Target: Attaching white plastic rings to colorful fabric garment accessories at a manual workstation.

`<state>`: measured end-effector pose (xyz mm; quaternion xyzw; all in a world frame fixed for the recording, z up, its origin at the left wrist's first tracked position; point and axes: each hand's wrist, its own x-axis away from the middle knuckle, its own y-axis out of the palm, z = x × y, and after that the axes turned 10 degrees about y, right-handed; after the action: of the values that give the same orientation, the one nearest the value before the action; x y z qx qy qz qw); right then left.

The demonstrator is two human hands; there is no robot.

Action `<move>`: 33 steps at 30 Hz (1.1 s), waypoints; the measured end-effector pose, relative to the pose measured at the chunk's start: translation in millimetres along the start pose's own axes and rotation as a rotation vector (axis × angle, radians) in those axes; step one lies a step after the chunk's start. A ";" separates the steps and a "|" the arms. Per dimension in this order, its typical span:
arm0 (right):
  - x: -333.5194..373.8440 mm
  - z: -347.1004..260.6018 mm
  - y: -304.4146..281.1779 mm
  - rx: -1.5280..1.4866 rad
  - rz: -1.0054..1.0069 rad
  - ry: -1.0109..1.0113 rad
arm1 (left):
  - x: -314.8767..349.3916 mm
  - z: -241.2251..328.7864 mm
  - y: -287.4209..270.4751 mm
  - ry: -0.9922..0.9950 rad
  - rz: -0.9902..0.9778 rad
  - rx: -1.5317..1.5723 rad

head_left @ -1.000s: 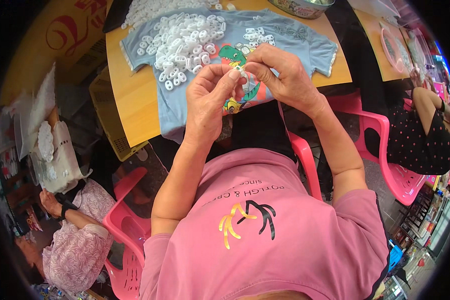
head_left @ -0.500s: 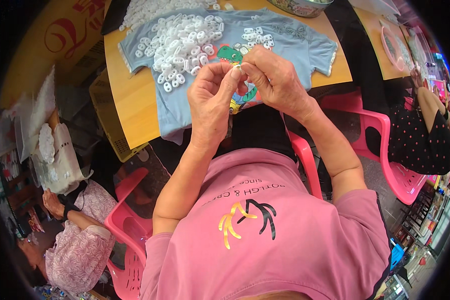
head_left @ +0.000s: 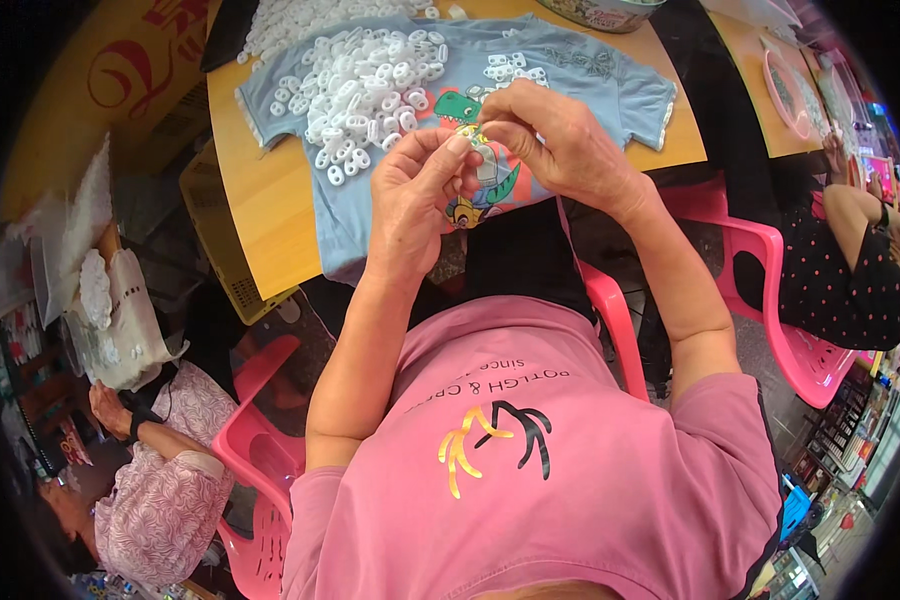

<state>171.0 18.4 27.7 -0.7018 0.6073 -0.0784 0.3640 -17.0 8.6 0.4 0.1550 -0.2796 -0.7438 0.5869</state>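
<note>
My left hand (head_left: 410,205) is raised over a light blue T-shirt (head_left: 342,225) with a dinosaur print, thumb and forefinger pinched together. A tiny pale piece shows at those fingertips, too small to name. Close by on the right, my right hand (head_left: 575,155) has thumb and forefinger pressed together; what they hold, if anything, cannot be made out. Beyond my left hand, a heap of small white oval plastic pieces (head_left: 365,95) with holes lies on the shirt. A smaller group of white pieces (head_left: 505,68) lies past my right hand, partly hidden by it.
The shirt covers much of a wooden table (head_left: 255,215). More white pieces (head_left: 310,20) and a round tin (head_left: 600,14) are at its far side. Pink chairs (head_left: 745,270) stand around. One person (head_left: 165,510) sits at the left, another (head_left: 835,260) at the right.
My hands have drawn slightly apart at the fingertips. The left has shifted a little left, the right forearm a little right, and more of the shirt's print shows between them.
</note>
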 end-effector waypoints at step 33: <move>12.0 -2.7 6.6 -0.126 0.024 -0.026 | 10.9 7.4 6.3 0.024 -0.044 -0.075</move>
<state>167.3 6.4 21.7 -0.7169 0.6148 -0.0266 0.3276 -19.1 -1.2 11.1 0.1481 -0.2410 -0.7646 0.5791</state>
